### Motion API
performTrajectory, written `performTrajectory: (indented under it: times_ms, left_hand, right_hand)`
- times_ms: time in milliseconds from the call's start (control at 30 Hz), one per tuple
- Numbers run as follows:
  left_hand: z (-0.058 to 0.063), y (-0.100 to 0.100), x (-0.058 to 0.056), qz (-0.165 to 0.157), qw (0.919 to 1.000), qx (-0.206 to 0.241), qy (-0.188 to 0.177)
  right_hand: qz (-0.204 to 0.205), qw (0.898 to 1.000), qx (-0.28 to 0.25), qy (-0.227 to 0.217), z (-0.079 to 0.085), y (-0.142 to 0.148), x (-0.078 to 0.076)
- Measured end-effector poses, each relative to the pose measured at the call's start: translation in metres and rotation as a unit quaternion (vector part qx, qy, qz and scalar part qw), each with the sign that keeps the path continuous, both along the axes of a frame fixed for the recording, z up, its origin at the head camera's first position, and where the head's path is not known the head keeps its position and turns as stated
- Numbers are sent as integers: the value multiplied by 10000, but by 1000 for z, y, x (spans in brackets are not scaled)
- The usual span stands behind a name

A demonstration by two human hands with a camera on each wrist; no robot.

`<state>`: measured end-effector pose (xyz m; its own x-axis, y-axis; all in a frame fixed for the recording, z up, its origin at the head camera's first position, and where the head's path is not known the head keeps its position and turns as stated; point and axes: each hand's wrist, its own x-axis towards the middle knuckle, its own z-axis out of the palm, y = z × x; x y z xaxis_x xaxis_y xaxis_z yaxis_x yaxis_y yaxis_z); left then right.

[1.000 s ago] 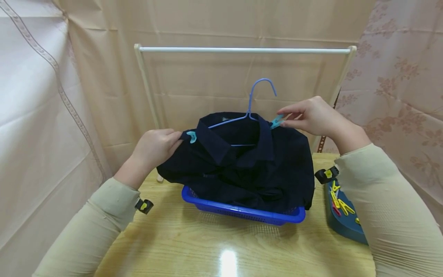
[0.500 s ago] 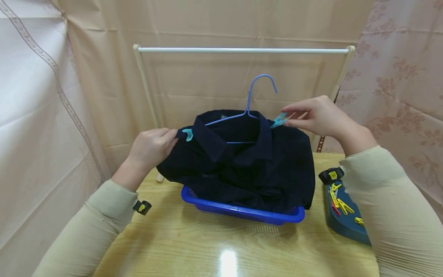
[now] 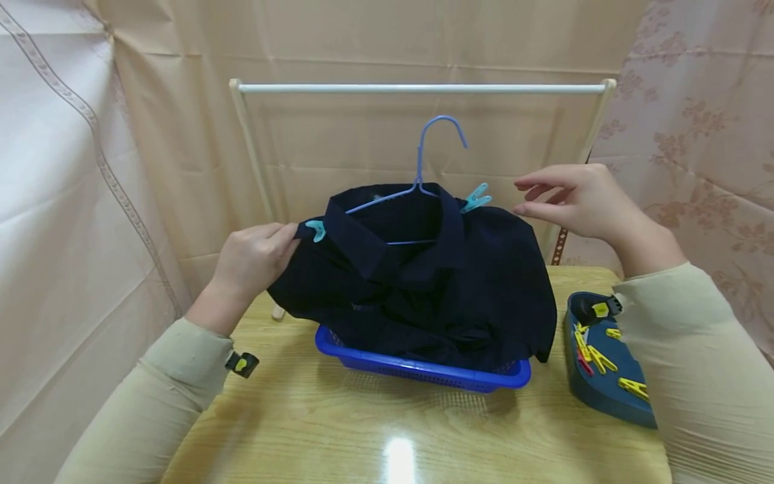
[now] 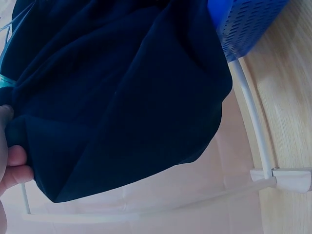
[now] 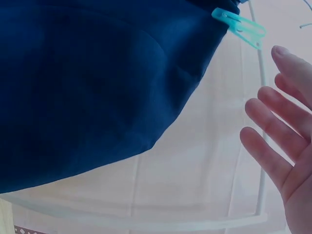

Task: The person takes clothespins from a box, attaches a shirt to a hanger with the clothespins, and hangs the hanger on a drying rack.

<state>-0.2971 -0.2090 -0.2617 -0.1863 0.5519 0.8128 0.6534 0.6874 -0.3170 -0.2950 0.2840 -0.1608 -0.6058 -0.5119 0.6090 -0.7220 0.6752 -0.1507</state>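
A dark navy collared shirt point(image 3: 502, 269) hangs on a blue wire hanger point(image 3: 420, 161), its lower part bunched in a blue basket point(image 3: 423, 373). My left hand point(image 3: 256, 259) pinches the shirt's shoulder at the left, beside a turquoise clothespin point(image 3: 316, 230) clipped there. A second turquoise clothespin point(image 3: 476, 198) grips the other shoulder near the collar. To the right of it, my right hand point(image 3: 583, 202) hovers apart with nothing in its fingers. The right wrist view shows that clothespin point(image 5: 239, 27) on the cloth and the loosely spread fingers point(image 5: 265, 151) away from it.
Behind the shirt stands a rack with a white bar point(image 3: 423, 88). A dark teal tray point(image 3: 595, 396) at the table's right holds several yellow clothespins point(image 3: 601, 359) and a red one point(image 3: 584, 364). The wooden table point(image 3: 326, 437) lies below.
My right hand has let go of the right-hand clothespin and drawn away to the right. The hanger and shirt collar have moved up and left, with my left hand still holding the shoulder.
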Motion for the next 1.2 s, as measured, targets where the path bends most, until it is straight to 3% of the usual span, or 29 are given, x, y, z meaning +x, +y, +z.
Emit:
performTrajectory:
  times_ms: [200,567,900,1200]
  left_hand:
    - [-1,-2,1,96,9999,23,37]
    - [-3,-9,4,507,9987,102,-34]
    - [-5,-15,4,727,9971,233,-34]
    - [-10,-20,1,866,9953,435,71]
  right_hand:
    - [-308,9984,-452,143,-6,11,5]
    - [-883,9836,-1475,-543,-19,33,16]
    - [-1801,9624,-1237,-1611,-38,55,27]
    - [-1639,9426,-1513,-2483,-62,64,31]
